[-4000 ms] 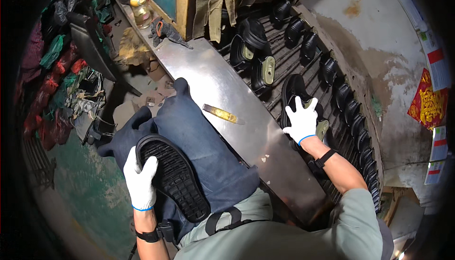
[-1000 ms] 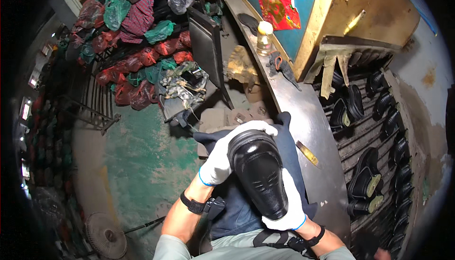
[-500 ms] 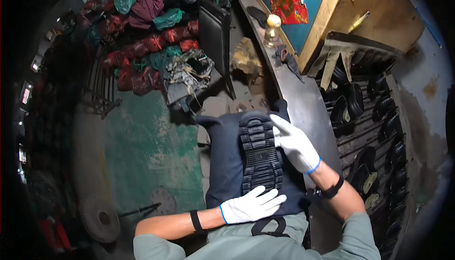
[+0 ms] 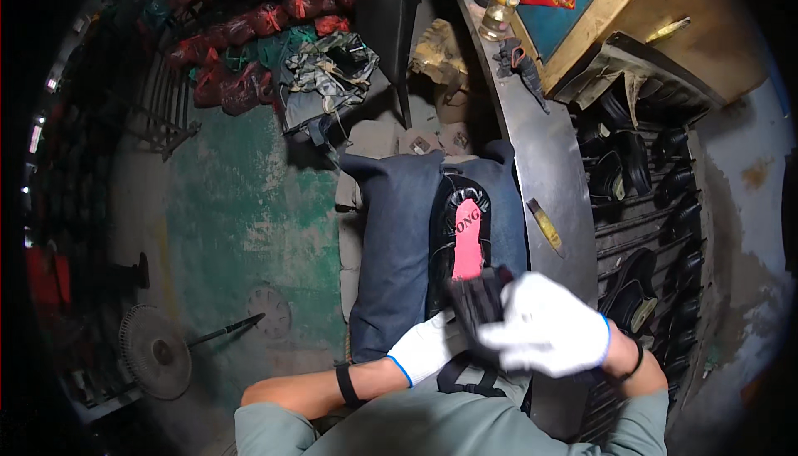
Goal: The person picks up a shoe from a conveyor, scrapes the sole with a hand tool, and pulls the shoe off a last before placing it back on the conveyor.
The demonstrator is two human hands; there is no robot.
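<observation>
A black shoe upper lies lengthwise over the dark blue cloth in front of me, its pink insole facing up. Over its near end tilts a black piece that looks like the rubber sole, smeared by motion. My right hand, in a white glove, grips this piece from the right side. My left hand, gloved too, is at the near end of the shoe on the left. Its fingers are hidden behind the black piece.
A metal bench runs along my right, with a yellow knife and a glass bottle on it. Black shoes fill a rack further right. On the left stand a fan and a black chair.
The sole that lay tread-up along the shoe is lifted toward me, and the pink insole shows. My right hand came down from the far end to the near end. The view shifted.
</observation>
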